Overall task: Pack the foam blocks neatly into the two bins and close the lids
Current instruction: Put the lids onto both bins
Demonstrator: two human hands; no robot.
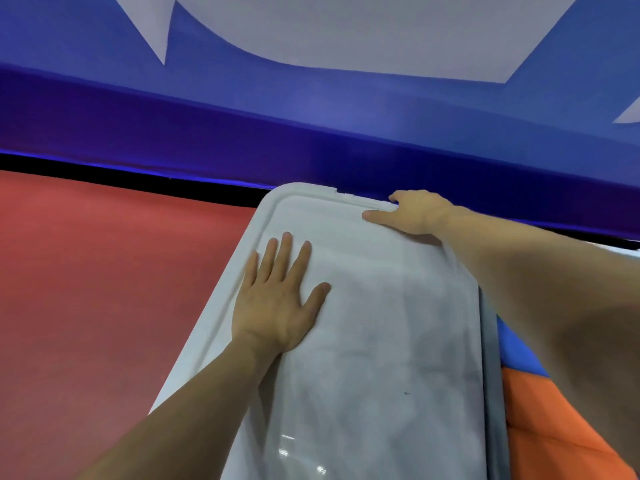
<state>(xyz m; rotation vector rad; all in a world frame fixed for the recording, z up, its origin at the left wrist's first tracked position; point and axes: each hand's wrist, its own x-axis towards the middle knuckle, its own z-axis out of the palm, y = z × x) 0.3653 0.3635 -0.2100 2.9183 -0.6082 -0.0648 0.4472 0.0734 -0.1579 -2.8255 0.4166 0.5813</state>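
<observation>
Two hands on the white lid [381, 323]: left hand [277, 303] spread flat, right hand [412, 213] gripping its far edge

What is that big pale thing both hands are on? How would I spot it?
Start from the red floor mat and look right: the lid is the pale grey-white plastic sheet with rounded corners. The left hand presses flat on it and the right hand holds its far corner. Everything around it is brightly coloured.
</observation>
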